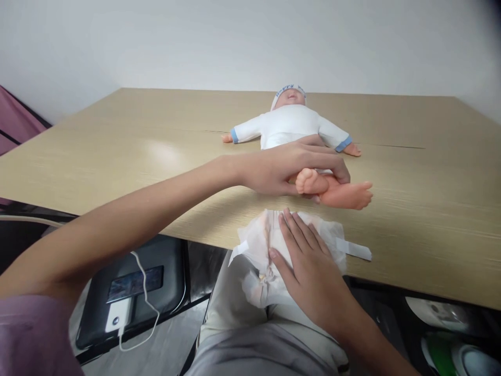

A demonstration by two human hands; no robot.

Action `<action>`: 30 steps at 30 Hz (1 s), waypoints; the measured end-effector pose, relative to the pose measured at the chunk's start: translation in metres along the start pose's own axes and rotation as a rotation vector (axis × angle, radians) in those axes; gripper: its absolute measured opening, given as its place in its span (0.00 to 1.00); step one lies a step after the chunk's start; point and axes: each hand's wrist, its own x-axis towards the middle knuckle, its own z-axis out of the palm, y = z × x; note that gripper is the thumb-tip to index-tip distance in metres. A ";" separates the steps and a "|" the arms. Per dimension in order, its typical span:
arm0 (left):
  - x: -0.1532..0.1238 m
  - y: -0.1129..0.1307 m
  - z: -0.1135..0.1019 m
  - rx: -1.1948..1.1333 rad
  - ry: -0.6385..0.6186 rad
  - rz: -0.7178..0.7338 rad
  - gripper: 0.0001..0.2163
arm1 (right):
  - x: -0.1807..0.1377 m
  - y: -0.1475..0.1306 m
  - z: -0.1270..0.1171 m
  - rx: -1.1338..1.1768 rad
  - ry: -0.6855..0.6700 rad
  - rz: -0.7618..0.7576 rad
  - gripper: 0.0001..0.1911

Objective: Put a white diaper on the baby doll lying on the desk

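Partly, left hand [289, 164] hides doll's [289, 122] hips, fingers [326, 158] wrapping legs [340, 196]; right hand [311, 266] spread on diaper [276, 240].

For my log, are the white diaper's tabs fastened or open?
Open: a loose tab sticks out on each side of the diaper, with the right hand resting on top.

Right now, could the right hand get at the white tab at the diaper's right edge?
Likely yes: the right hand rests on the diaper nearby, and nothing covers the white tab.
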 end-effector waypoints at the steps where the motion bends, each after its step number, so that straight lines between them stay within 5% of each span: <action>1: 0.001 -0.001 -0.001 0.003 0.007 0.018 0.12 | 0.003 0.002 0.000 -0.009 -0.009 0.002 0.34; 18: 0.015 -0.008 -0.022 -0.072 0.095 0.030 0.15 | 0.063 0.041 0.017 -0.023 -0.055 0.014 0.37; 30: 0.017 -0.013 -0.066 -0.172 0.355 -0.073 0.22 | 0.162 0.091 0.032 -0.099 -0.145 0.028 0.38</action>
